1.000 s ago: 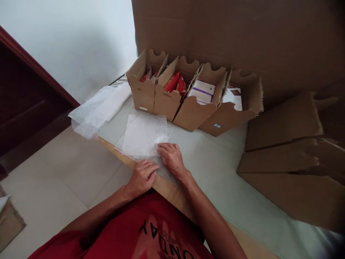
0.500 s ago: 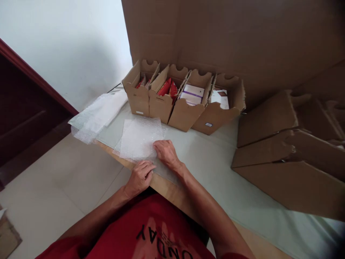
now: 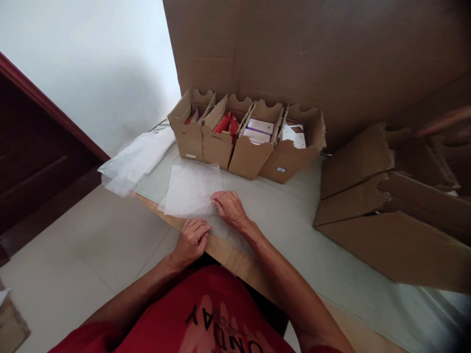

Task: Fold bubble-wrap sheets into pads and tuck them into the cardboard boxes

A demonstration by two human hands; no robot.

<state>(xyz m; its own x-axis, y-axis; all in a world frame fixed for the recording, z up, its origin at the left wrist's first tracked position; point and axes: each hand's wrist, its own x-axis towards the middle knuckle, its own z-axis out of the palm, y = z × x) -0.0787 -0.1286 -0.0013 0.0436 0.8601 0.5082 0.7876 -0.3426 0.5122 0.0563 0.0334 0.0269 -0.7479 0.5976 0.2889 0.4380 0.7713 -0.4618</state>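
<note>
A flat, clear bubble-wrap bag lies on the pale table cover close to the front edge. At the bag's right side is my right hand, its fingers curled and closed on that edge. My left hand rests at the table's wooden edge, just below the bag's near side. Its fingers are bent and pressed together, and whatever may be under them is hidden.
More bubble wrap is heaped at the table's left end. Behind stand cardboard bins with red packets, white-and-purple boxes and white boxes. Larger cardboard bins occupy the right. A reddish blur shows above them.
Both hands stay nearly where they were at the bag. The view has shifted slightly, and a reddish blur has appeared above the right-hand bins.
</note>
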